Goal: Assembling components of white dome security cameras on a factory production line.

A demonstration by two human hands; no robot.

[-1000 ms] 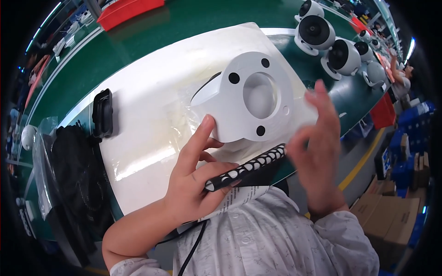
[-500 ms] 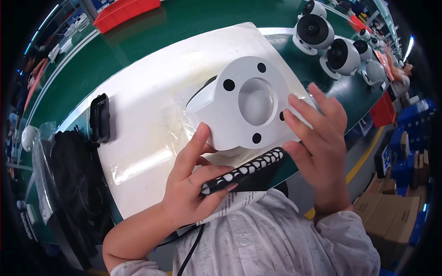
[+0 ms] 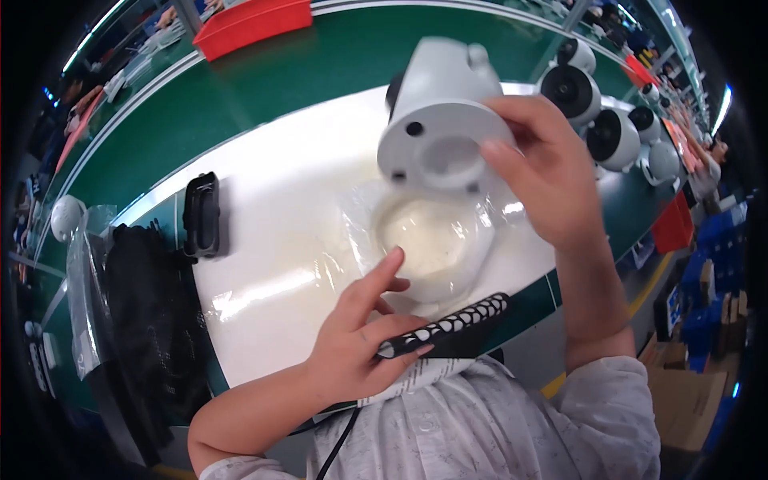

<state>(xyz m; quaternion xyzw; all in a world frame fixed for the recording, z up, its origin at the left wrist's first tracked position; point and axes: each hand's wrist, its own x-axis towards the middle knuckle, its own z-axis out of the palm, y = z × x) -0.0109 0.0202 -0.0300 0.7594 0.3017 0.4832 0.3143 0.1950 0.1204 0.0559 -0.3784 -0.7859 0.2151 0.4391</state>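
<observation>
My right hand grips the edge of the round base of a white rounded device, thumb on the underside. The device is tilted, its base facing me, with black round pads and a round recess. Below it, clear plastic film lies in a rough ring on the white work sheet. In my left hand is a slim black bar with white oval spots, held by curled fingers while the index finger points over the sheet. What the bar belongs to is hidden.
A black open plastic tray stands at the sheet's left. Beside it are a black bag and clear plastic wrapping. A red bin sits at the far side. Several similar white devices stand at the far right.
My right hand, open and beside the device before, now grips it. The device has been lifted away from me and tilted, uncovering the plastic film. My left hand still holds the bar.
</observation>
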